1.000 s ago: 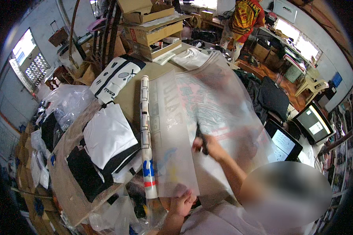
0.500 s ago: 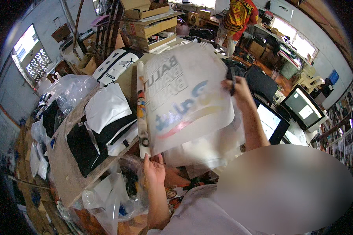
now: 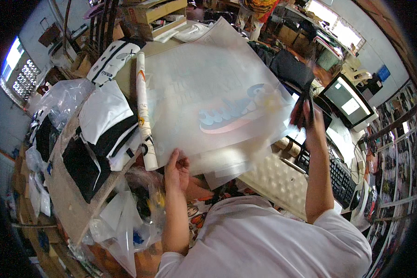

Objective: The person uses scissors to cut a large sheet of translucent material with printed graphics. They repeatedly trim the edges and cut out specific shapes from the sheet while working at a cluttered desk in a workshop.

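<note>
A large translucent printed sheet (image 3: 190, 60) spreads in front of me, with faint lettering and a blue and pink design showing through. Along its left side lies a white roll (image 3: 142, 92) with coloured prints on it. My left hand (image 3: 177, 172) is closed at the sheet's near edge, thumb on top, just right of the roll's near end. Off the sheet's right corner, my right hand (image 3: 309, 118) grips what looks like black-handled scissors (image 3: 305, 98); motion blurs them and the blades are hard to make out.
Folded white cloth (image 3: 104, 113) and black cloth (image 3: 85, 162) lie left on the table, beside clear plastic bags (image 3: 69, 99). Cardboard boxes (image 3: 155, 11) stand at the back. A monitor (image 3: 346, 99) and keyboard (image 3: 339, 178) are at right. Another person (image 3: 259, 9) stands beyond.
My right hand has moved right and nearer with the scissors, away from over the sheet. The sheet lies flatter, its print fainter. My left hand's fingers have curled in. The view has shifted.
</note>
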{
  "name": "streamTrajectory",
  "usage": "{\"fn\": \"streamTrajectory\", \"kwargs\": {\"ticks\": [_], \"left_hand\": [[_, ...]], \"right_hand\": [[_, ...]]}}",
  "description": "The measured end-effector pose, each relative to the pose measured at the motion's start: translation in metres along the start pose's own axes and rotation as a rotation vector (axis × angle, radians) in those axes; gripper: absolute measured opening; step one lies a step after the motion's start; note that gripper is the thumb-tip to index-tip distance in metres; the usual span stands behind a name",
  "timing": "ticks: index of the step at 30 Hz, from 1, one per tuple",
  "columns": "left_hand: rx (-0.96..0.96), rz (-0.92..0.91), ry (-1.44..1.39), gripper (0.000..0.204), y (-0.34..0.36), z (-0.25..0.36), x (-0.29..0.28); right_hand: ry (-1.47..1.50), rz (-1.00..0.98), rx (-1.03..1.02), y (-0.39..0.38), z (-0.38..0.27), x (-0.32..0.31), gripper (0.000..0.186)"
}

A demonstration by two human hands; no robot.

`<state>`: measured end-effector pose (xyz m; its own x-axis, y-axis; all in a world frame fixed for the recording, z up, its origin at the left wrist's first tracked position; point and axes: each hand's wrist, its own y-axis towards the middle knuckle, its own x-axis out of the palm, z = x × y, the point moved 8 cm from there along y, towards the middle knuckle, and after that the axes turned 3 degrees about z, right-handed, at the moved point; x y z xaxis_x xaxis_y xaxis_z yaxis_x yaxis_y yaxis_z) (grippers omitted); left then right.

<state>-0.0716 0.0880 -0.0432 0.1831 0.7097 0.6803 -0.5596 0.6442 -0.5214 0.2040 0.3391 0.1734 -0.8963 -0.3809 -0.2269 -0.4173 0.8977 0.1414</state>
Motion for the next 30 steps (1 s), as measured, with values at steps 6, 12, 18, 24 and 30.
{"fn": "streamTrajectory", "kwargs": {"ticks": [6,12,18,24,30], "left_hand": [[0.053,-0.002,-0.085,0.015,0.013,-0.006,0.011],[0.095,0.037,0.023,0.011,0.013,-0.001,0.002],[0.078,0.051,0.127,0.012,0.020,-0.007,0.005],[-0.152,0.172,0.407,0.014,0.002,-0.005,0.009],[-0.028,0.211,0.099,0.022,0.005,-0.014,0.002]], "right_hand": [[0.259,-0.757,0.645,-0.193,0.060,0.150,0.058],[0.404,-0.751,0.746,-0.187,0.070,0.207,0.057],[0.405,-0.569,0.659,-0.158,0.083,0.240,0.052],[0.396,-0.443,0.651,-0.119,0.089,0.251,0.045],[0.364,-0.498,0.670,-0.064,0.087,0.258,0.043]]}}
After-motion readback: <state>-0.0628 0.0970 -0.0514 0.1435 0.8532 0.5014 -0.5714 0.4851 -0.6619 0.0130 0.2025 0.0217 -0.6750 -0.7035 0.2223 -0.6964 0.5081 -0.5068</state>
